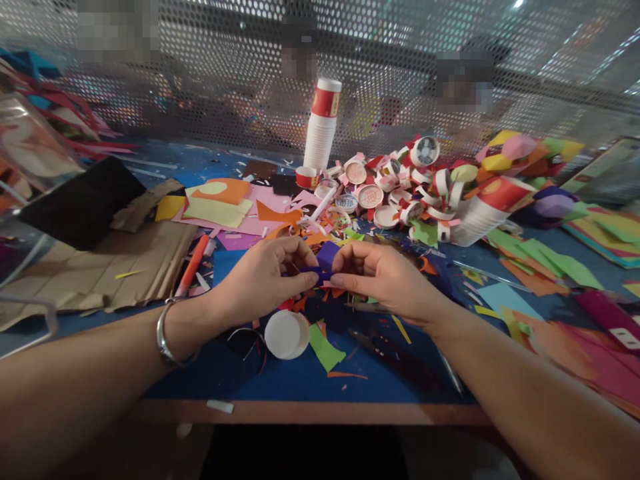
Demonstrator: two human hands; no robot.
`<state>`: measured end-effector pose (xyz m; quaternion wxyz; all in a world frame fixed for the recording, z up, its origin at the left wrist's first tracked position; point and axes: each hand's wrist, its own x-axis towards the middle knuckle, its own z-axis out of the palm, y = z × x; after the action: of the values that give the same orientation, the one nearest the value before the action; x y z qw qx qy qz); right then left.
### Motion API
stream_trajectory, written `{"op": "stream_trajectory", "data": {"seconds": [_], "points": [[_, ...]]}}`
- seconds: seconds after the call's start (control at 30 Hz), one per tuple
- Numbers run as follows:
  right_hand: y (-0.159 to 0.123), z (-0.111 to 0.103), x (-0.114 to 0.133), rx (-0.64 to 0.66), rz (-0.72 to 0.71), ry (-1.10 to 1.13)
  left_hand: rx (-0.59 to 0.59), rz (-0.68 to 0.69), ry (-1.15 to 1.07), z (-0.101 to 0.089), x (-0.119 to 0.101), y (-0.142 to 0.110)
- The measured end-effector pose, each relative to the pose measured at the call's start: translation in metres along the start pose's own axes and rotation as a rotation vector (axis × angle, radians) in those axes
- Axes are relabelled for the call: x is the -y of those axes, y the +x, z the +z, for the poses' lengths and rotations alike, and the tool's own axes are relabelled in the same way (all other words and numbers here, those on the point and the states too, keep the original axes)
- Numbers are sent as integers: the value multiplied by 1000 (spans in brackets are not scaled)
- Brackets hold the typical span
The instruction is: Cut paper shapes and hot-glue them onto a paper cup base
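Note:
Both hands meet over the middle of the table, pinching one small piece of dark blue-purple paper point(324, 274) between thumbs and fingers. My left hand point(273, 270) grips its left end, and a silver bangle circles that wrist. At the other end, my right hand point(380, 270) holds it the same way. Part of the paper is hidden by the fingers. Just below lie white paper discs point(285, 335) and a green paper scrap point(326, 348). A dark pair of scissors point(383, 345) rests under the right wrist, partly in shadow.
A tall stack of paper cups point(321, 127) stands at the back, and another stack point(493, 210) leans at right. Cut cup pieces point(370, 197) and colored scraps are heaped between. Cardboard point(145, 267) and an orange marker point(193, 263) lie left. A perforated metal screen point(215, 87) rises behind.

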<state>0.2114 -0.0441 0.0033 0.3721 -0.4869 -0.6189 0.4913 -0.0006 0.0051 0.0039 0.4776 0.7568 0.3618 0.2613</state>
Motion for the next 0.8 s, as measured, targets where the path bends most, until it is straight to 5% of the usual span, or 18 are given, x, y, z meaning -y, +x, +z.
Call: {"op": "stream_trajectory", "data": {"seconds": [0.43, 0.8], "points": [[-2, 1, -3, -65, -35, 105, -19, -129, -307, 0, -5, -1], [-2, 3, -2, -67, -54, 78, -4, -29, -133, 0, -2, 1]]}}
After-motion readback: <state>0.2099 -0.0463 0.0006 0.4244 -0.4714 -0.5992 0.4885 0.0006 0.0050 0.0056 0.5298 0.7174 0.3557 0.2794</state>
